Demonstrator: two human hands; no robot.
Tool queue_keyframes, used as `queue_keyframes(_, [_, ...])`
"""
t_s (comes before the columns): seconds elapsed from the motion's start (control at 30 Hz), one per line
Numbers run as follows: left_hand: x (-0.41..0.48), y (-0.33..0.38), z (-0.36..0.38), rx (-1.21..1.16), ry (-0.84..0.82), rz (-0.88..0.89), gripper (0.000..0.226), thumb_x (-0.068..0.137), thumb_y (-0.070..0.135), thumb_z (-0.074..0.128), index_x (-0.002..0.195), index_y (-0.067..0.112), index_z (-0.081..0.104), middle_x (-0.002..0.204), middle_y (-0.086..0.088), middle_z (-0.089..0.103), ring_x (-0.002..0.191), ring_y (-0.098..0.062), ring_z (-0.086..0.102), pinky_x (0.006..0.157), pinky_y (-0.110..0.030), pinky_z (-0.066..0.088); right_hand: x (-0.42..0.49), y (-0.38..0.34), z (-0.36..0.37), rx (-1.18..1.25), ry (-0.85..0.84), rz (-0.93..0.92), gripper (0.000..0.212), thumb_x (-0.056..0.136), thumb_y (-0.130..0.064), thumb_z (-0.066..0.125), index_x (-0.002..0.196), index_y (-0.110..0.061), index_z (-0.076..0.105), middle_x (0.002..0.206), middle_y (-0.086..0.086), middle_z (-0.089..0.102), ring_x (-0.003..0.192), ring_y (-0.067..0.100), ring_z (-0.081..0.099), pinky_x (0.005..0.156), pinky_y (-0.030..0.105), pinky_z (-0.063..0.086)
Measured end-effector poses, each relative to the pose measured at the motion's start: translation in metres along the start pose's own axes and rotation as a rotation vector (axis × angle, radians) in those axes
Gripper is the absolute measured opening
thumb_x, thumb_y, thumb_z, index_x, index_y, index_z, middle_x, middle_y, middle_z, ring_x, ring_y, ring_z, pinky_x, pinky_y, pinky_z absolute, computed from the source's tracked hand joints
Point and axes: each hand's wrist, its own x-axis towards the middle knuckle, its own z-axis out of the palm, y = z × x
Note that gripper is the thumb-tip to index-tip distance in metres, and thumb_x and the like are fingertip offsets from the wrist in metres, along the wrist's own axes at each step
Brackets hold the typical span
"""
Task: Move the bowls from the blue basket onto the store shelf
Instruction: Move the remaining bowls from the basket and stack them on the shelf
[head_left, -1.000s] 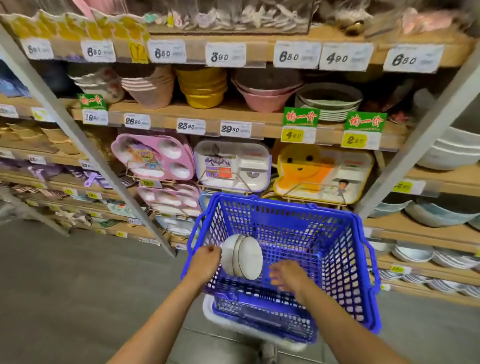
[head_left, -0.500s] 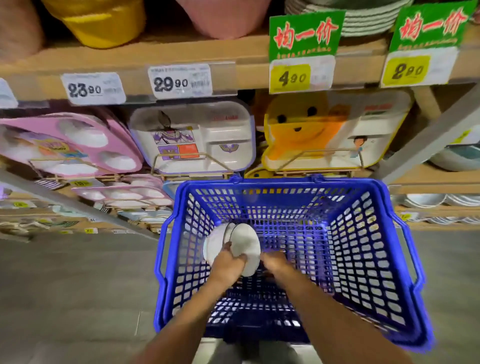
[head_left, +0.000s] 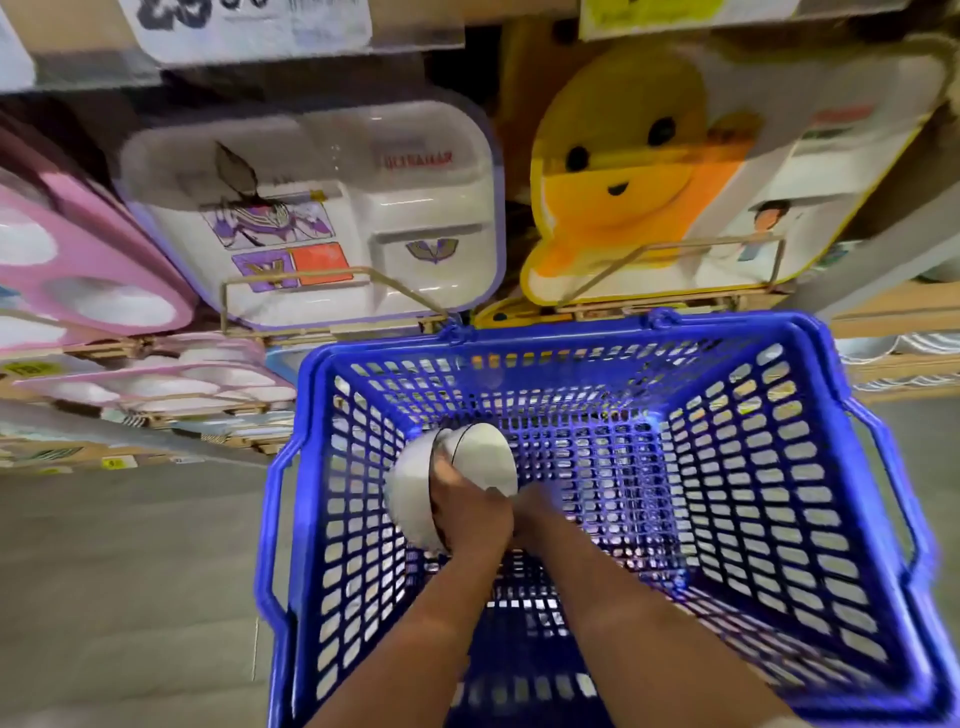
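Bowls: two white bowls (head_left: 413, 493) stand on edge in the blue basket (head_left: 753, 493), close against its left wall, about halfway along it.
Axis: the pair's long axis runs sideways, from the left wall toward the basket's middle. The left bowl's rounded outside faces that wall. The blur hides which way the other one opens.
Left hand: the left hand (head_left: 470, 514) is down inside the basket, fingers wrapped round the bowls from the near side.
Right hand: the right hand (head_left: 537, 506) sits just beside the left, by the right-hand bowl. It is smeared and half hidden, so I cannot tell its grip.
Store shelf: the shelf (head_left: 893, 317) stands beyond the basket's far rim, with a white tray (head_left: 322, 208) and a yellow tray (head_left: 649, 171) propped upright on it.
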Motion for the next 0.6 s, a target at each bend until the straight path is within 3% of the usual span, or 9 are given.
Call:
queue_keyframes(0.03, [0.002,0.0,0.002,0.011,0.017,0.004,0.083,0.078,-0.005,0.057,0.149,0.024,0.025,0.148,-0.006,0.04,0.132,-0.023,0.041,0.107,-0.031,0.031,0.003,0.001,0.001,-0.026,0.028,-0.021,0.004,0.095,-0.006,0.051,0.095,-0.006,0.055,0.104,0.018,0.058,0.091,0.02,0.055,0.075,0.034,0.046])
queue_keyframes(0.13, [0.004,0.003,0.004,0.088,0.031,0.051,0.077,0.084,-0.003,0.052,0.15,0.022,0.024,0.152,-0.004,0.033,0.133,-0.018,0.035,0.103,-0.022,0.025,0.009,0.005,-0.002,-0.08,0.096,-0.054,0.018,0.09,-0.002,0.05,0.104,0.007,0.059,0.107,0.023,0.061,0.102,0.028,0.061,0.087,0.041,0.049])
queue_keyframes(0.27, [0.008,0.007,-0.004,0.241,-0.051,0.138,0.084,0.08,-0.011,0.05,0.152,0.018,0.019,0.155,-0.012,0.025,0.136,-0.03,0.034,0.109,-0.035,0.032,-0.003,-0.002,-0.019,-0.049,0.176,-0.063,0.032,0.087,-0.001,0.049,0.117,0.007,0.058,0.118,0.025,0.061,0.102,0.031,0.061,0.08,0.039,0.052])
queue_keyframes(0.4, [0.006,0.022,-0.013,0.28,-0.143,0.171,0.082,0.084,-0.012,0.042,0.154,0.022,0.016,0.15,-0.012,0.03,0.121,-0.034,0.048,0.091,-0.037,0.044,-0.019,-0.007,-0.042,0.017,0.192,-0.057,0.036,0.089,-0.004,0.049,0.125,0.003,0.049,0.125,0.025,0.055,0.112,0.04,0.056,0.092,0.053,0.051])
queue_keyframes(0.5, [0.0,0.033,-0.019,0.348,-0.161,0.182,0.077,0.089,-0.007,0.041,0.154,0.025,0.015,0.149,-0.011,0.038,0.119,-0.032,0.052,0.079,-0.032,0.044,-0.039,-0.009,-0.06,0.037,0.212,-0.064,0.033,0.093,-0.006,0.047,0.125,0.001,0.049,0.124,0.024,0.056,0.109,0.038,0.057,0.088,0.045,0.052])
queue_keyframes(0.6, [-0.014,0.047,-0.025,0.325,-0.16,0.178,0.072,0.09,-0.005,0.042,0.153,0.024,0.021,0.13,-0.016,0.057,0.11,-0.035,0.057,0.08,-0.037,0.047,-0.061,-0.01,-0.081,0.019,0.253,-0.116,0.034,0.089,-0.008,0.051,0.122,-0.004,0.053,0.119,0.022,0.06,0.107,0.037,0.059,0.084,0.043,0.054])
